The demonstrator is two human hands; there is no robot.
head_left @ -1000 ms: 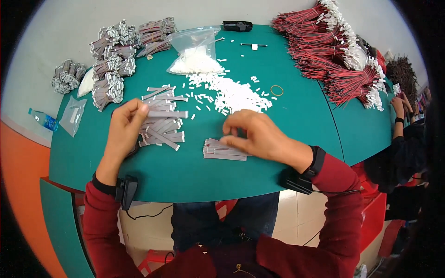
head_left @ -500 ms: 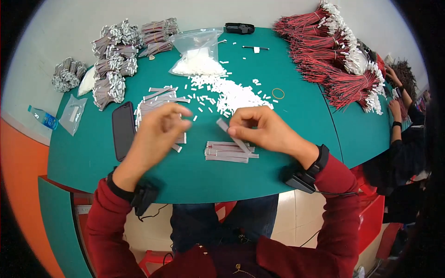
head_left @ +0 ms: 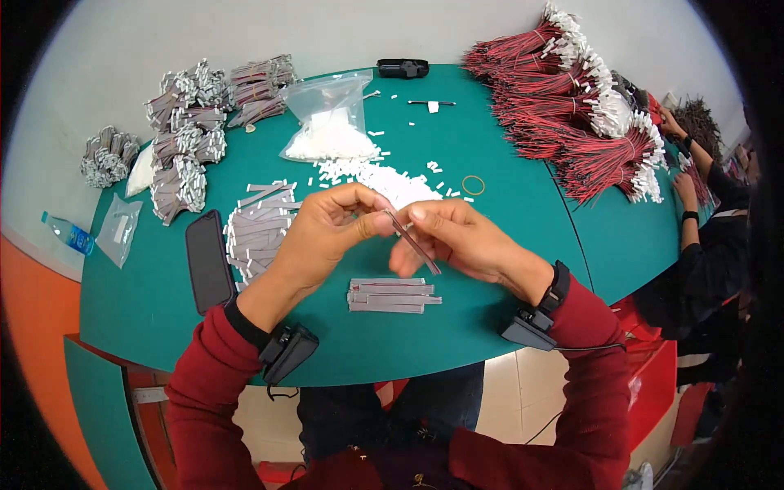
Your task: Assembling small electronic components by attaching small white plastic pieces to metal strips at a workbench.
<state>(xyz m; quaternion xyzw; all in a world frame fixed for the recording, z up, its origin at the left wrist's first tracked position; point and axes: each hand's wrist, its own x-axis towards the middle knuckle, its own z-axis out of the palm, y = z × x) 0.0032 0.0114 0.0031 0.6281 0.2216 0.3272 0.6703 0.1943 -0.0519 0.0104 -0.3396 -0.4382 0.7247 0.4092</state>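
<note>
A short grey ribbon cable (head_left: 415,243) with a dark red edge slants between my hands above the table. My right hand (head_left: 469,238) has its thumb and fingers closed on it. My left hand (head_left: 327,233) pinches at its upper far end; whether a small white piece is also between those fingertips is hidden. Just beyond both hands spreads a heap of small white connector housings (head_left: 400,185). Below them lies a neat row of similar ribbon cables (head_left: 392,296). A looser pile of cables with white ends (head_left: 255,233) lies to the left, partly behind my left forearm.
A phone (head_left: 208,261), a clear bag of white housings (head_left: 331,135) and bundled grey cables (head_left: 180,184) stand left and back. Red-and-black wire bundles (head_left: 563,102) fill the far right. A rubber band (head_left: 473,185) lies nearer. Another person's hands (head_left: 684,192) work at the right edge.
My left hand has moved right and closed at the cable's far end, meeting my right hand. The cable has been turned on edge. The whole view has shifted slightly.
</note>
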